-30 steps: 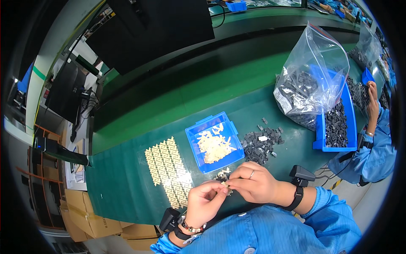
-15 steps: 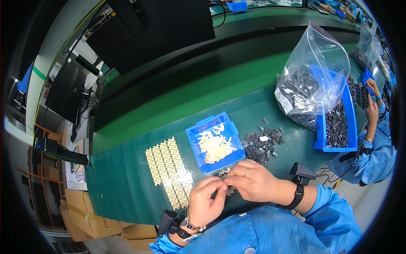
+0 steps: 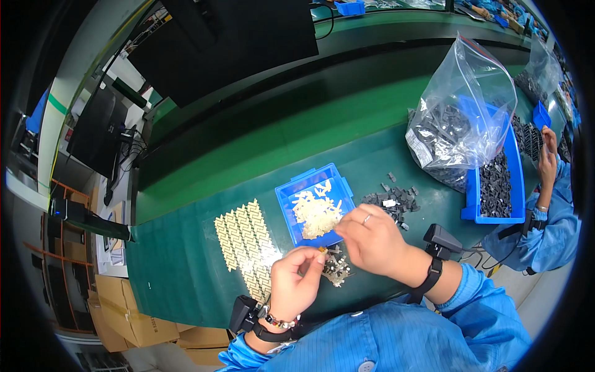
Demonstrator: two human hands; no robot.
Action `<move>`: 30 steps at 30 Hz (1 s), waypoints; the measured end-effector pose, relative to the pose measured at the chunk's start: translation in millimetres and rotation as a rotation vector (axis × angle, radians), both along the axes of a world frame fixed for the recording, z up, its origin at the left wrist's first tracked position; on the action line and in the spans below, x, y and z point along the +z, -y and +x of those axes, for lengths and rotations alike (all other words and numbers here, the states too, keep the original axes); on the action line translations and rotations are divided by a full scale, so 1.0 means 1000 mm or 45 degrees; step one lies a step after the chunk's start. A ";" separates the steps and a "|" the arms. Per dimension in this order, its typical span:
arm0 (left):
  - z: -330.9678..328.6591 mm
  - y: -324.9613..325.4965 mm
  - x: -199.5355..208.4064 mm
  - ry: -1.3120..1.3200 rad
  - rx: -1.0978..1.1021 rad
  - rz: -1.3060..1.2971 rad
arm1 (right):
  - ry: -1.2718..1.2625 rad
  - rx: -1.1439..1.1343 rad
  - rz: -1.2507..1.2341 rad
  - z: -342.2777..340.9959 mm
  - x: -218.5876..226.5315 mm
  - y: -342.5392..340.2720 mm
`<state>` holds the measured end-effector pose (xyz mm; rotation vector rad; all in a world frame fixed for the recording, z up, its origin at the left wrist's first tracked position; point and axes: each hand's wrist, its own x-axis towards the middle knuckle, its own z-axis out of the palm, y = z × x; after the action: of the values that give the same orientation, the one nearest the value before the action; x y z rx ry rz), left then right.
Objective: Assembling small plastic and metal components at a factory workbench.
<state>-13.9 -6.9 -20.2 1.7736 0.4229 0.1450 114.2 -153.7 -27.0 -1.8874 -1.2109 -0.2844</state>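
Between the thumb and forefinger of my left hand (image 3: 295,280) is a small yellowish piece (image 3: 322,250). My right hand (image 3: 381,245) is closed in a pinch by the near right corner of a blue tray (image 3: 299,234); whatever its fingertips hold is hidden. Loose cream-coloured pieces (image 3: 317,214) are heaped in that tray. Below the fingers, a little pile of mixed dark and pale bits (image 3: 336,271) lies on the green mat. On the left, cream pieces on a clear sheet (image 3: 245,242) form neat zigzag rows.
Loose black parts (image 3: 396,201) lie right of the tray. Farther right stand a clear plastic bag (image 3: 443,124) of black parts and a larger blue bin (image 3: 493,219). A co-worker's hand (image 3: 548,158) is at the far right. Cardboard boxes (image 3: 133,316) sit lower left.
My hands have come apart. The right one moved up to the tray's corner, uncovering the pile of bits, while the left stayed low with the yellowish piece now showing.
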 end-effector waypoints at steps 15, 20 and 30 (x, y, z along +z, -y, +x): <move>0.011 -0.015 0.007 -0.151 -0.166 0.109 | -0.645 0.448 -0.266 0.010 0.010 -0.004; 0.015 -0.016 0.010 -0.185 -0.227 0.224 | -0.688 0.411 -0.295 0.008 0.013 -0.004; 0.026 0.001 0.008 0.028 0.177 0.207 | -1.132 0.249 0.108 0.007 -0.007 -0.014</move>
<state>11.9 -8.0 -12.5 1.8999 0.5313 0.3040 121.4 -139.4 -33.6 -1.5175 -0.7286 0.5552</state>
